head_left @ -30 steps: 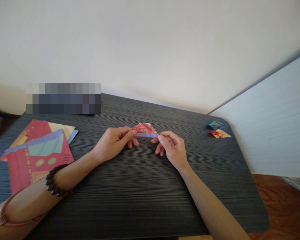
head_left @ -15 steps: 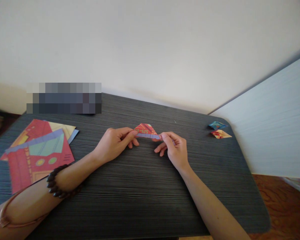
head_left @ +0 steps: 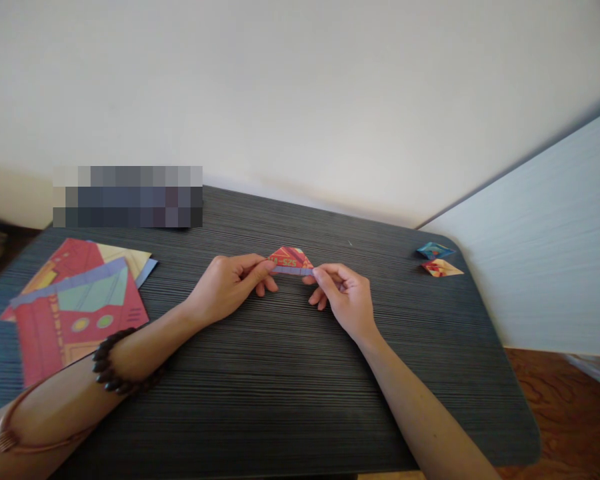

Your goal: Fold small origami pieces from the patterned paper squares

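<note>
A small folded paper piece (head_left: 291,260), mostly red with a violet lower edge, lies at the middle of the dark striped table (head_left: 280,373). My left hand (head_left: 229,285) pinches its left end between thumb and fingers. My right hand (head_left: 344,295) pinches the right end of the violet edge, fingers curled. Both hands rest low on the table top, one on each side of the piece.
A stack of patterned red, teal and yellow paper sheets (head_left: 75,303) lies at the left. Two small folded paper shapes, one blue (head_left: 434,251) and one yellow-red (head_left: 442,268), sit near the far right corner. A pale panel (head_left: 545,247) borders the table's right side.
My right hand has slid a little to the left along the violet edge since half a second ago. The left hand and the paper have stayed in place.
</note>
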A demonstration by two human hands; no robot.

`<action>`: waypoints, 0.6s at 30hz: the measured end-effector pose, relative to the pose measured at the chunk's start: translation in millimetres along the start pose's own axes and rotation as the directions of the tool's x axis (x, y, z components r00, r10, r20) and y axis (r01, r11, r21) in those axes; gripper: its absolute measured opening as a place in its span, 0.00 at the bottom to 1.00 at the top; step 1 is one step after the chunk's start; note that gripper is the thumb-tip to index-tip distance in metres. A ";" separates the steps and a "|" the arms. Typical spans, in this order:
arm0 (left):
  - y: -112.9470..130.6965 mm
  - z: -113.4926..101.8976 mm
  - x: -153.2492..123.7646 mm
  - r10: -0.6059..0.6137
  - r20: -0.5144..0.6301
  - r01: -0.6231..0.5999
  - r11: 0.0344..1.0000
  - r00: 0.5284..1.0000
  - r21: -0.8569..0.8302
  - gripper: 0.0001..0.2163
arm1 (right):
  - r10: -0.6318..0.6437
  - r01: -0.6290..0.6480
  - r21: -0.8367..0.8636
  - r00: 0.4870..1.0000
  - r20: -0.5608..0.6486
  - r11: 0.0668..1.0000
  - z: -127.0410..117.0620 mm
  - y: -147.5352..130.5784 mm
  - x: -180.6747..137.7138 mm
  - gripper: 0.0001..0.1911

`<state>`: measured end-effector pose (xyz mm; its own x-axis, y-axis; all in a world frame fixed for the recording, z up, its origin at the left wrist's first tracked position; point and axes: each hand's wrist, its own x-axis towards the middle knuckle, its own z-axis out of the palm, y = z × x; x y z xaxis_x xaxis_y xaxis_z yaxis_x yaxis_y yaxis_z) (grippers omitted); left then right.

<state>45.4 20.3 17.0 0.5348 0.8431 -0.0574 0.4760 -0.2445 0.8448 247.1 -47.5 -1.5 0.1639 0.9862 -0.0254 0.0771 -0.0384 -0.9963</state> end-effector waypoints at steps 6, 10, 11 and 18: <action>1.3 -4.5 1.2 -0.019 0.060 0.025 0.994 0.998 -0.109 0.22 | -0.018 0.018 -0.002 0.998 -0.053 1.000 1.6 2.4 1.2 0.13; -3.0 -4.5 2.7 -0.011 0.086 0.024 0.987 0.996 -0.161 0.22 | -0.011 0.012 0.013 0.998 -0.069 1.000 0.7 2.1 1.6 0.14; -4.6 -4.0 3.0 -0.005 0.079 0.017 0.986 0.997 -0.164 0.21 | -0.009 0.010 0.017 0.998 -0.069 1.000 0.6 1.9 1.6 0.14; -5.9 -3.1 2.8 -0.004 0.030 0.007 0.993 1.000 -0.117 0.16 | -0.030 0.030 -0.002 1.000 -0.002 1.000 -0.5 2.2 0.3 0.15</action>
<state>41.9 25.5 13.5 0.5540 0.8290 -0.0768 0.3951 -0.1805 0.9007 247.9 -47.4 -3.7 0.1631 0.9866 0.0043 0.0834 -0.0095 -0.9965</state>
